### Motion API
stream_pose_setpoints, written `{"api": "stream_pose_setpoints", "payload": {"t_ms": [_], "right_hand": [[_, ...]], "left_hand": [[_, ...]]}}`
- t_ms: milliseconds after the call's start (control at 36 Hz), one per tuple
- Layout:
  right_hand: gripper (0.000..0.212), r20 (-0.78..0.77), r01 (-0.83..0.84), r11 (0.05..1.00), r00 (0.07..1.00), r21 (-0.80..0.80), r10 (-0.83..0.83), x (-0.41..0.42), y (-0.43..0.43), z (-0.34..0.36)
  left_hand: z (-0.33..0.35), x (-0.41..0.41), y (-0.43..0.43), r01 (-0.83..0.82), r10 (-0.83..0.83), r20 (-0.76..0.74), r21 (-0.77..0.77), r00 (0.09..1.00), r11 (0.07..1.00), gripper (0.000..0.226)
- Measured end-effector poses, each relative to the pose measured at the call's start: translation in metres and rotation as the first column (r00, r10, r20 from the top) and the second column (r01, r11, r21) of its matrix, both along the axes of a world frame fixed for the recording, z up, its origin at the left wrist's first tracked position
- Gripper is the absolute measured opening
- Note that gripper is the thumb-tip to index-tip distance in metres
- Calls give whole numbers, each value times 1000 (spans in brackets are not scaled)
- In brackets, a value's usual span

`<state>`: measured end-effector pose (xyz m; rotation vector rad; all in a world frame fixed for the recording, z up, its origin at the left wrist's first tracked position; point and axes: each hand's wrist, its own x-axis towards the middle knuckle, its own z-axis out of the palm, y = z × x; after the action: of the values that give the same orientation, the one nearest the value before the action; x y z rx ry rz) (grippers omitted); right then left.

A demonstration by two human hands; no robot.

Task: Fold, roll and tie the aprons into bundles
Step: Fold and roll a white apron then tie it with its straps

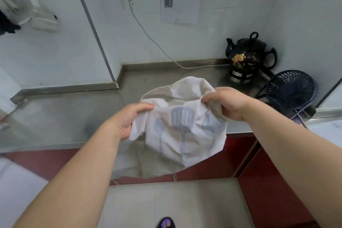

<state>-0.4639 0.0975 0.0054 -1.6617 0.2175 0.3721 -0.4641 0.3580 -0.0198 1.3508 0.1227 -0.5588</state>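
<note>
Black kettle (249, 57) and fan (290, 90) stand at the bench's (74, 116) far right. Left hand (129, 118) and right hand (227, 102) each pinch the apron's (183, 135) top corners; it hangs over the bench edge, long axis vertical.

Cream-white cotton apron (183, 135) printed with pale lavender-grey utensil motifs below the fingers (146, 106); black glazed kettle (249, 55) bearing gold floral pattern; grey steel counter (74, 116).

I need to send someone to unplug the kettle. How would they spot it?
Follow the steel counter to its far right corner by the white wall. The black kettle sits there behind a dark wire fan. Only it has gold flowers and a white cord.
</note>
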Motion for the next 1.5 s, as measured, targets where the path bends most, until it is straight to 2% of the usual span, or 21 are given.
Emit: {"api": "stream_pose_setpoints", "payload": {"t_ms": [56,167,278,417,500,583,639,694,722,778,833,917,944,1000,1028,1139,1222,1306,1389,1444,1500], "right_hand": [[12,53,-12,1000,999,-18,13,-4,7,-8],[17,120,-97,979,985,-181,120,-14,13,-15],[29,238,-112,924,948,-366,209,-24,24,-20],[26,320,-159,864,884,-478,340,-35,35,-12],[17,405,-47,799,843,-600,353,-37,40,-9],[10,450,115,963,893,-245,8,-34,38,-4],[13,375,194,981,910,-10,-176,-31,33,-1],[10,267,176,977,942,122,-203,-31,30,2],[7,204,137,974,964,180,-173,-32,29,4],[24,80,81,957,991,277,-107,-35,29,6],[37,34,52,933,997,355,-69,-36,30,6],[36,24,-31,906,999,421,23,-40,36,8],[33,22,-62,892,998,447,59,-42,38,8],[29,25,-111,860,993,498,114,-44,37,9],[28,24,-113,841,993,529,118,-44,35,9],[23,13,-34,810,999,586,32,-42,24,10],[23,1,4,849,1000,528,-6,-42,18,11],[15,36,36,927,998,374,-54,-43,8,10],[10,190,67,997,979,40,-74,-41,-9,4],[14,312,139,970,947,-201,-71,-38,-19,-1],[23,405,244,918,908,-312,-104,-38,-28,-4]], "left_hand": [[-5,-7,3,-50,50,20,2,999,999,18],[-16,-17,9,-234,213,164,124,963,964,27],[-23,-26,9,-266,192,280,259,941,928,17],[-18,-31,-4,-250,99,400,346,911,904,13],[-10,-33,-10,-179,13,412,368,911,913,14],[-5,-34,-9,-121,-78,394,456,916,882,20],[-9,-31,-3,-211,-37,432,511,901,833,33],[-12,-29,2,-486,248,531,374,811,790,43],[-14,-29,3,-632,427,556,244,713,736,51],[-15,-30,1,-767,594,565,114,572,631,65],[-24,-29,-7,-712,537,520,220,664,667,73],[-36,-30,-20,-450,416,173,296,893,843,89],[-41,-32,-23,-373,362,91,295,928,880,78],[-51,-37,-29,-210,206,49,341,977,916,52],[-58,-37,-32,-115,117,18,360,993,926,52],[-63,-53,-47,244,-209,-188,188,960,951,29],[-64,-57,-51,293,-265,-194,135,945,947,18],[-64,-46,-47,67,-66,-30,66,997,996,14],[-59,-34,-40,-161,161,-8,-112,987,981,12],[-54,-28,-34,-225,221,-43,-190,974,956,20],[-46,-26,-31,-196,191,-46,-189,981,962,27]]}}
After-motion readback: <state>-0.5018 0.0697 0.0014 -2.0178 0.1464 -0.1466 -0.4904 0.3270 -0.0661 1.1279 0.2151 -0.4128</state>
